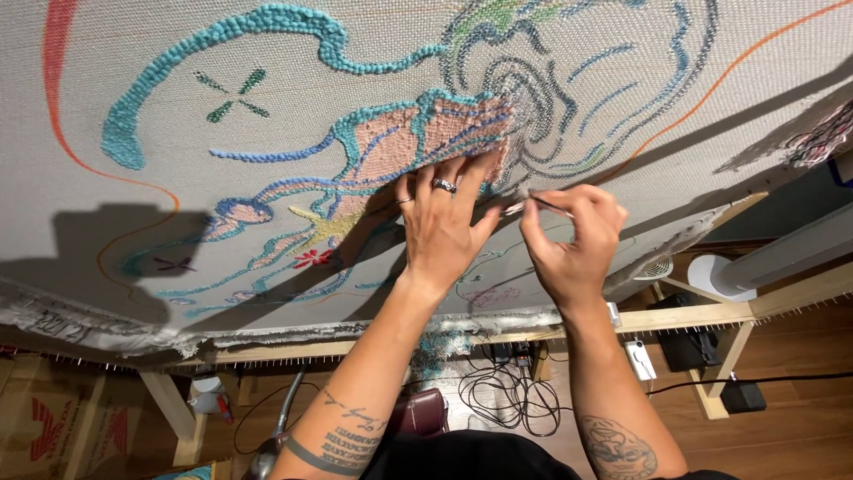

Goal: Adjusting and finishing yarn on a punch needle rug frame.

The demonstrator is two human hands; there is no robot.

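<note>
left hand point(440, 222) flat, fingers spread, pressing the cloth point(133, 231) at the pink patch's point(426, 138) lower edge. right hand point(573, 236) pinched on a thin tool point(538, 204), long axis pointing left toward the patch, just beside it. right nearer.

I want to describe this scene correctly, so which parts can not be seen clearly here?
Head view only:
- Thin tool in the right hand: pinching fingers hide most of it; its kind is unclear.
- Pink tufted patch: the left hand covers its lower edge.
- Stretched cloth: the picture edges cut it off.
- Cables on the floor: too small to follow.
</note>
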